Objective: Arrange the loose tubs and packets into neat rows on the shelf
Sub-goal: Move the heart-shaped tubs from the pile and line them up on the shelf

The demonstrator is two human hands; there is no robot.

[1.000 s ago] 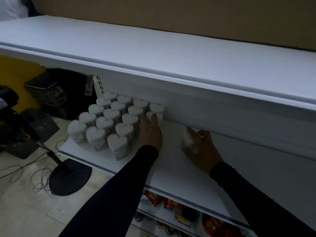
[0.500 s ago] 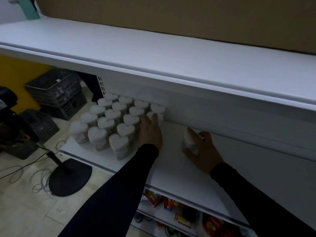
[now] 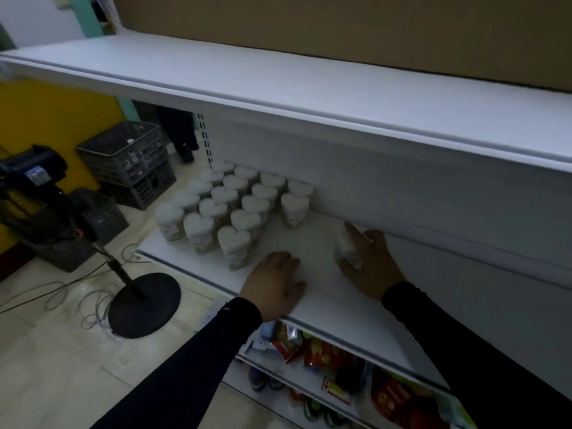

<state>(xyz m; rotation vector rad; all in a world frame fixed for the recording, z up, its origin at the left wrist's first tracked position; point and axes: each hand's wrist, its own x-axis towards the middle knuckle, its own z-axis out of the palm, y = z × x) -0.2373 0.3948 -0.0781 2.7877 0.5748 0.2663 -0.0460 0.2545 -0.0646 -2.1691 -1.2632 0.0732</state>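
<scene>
1. Head view: where a second ago flat against the last heart-lidded tub (image 3: 295,209), left hand (image 3: 274,287) now drawn back to the shelf (image 3: 325,308) front edge, fingers curled under, holding nothing; tub left standing beside the rows of tubs (image 3: 223,205).
2. Same view: right hand (image 3: 373,263) unmoved, wrapped round a loose tub (image 3: 348,249) lying under the upper shelf lip, well apart from the rows; probably next to be placed.
</scene>
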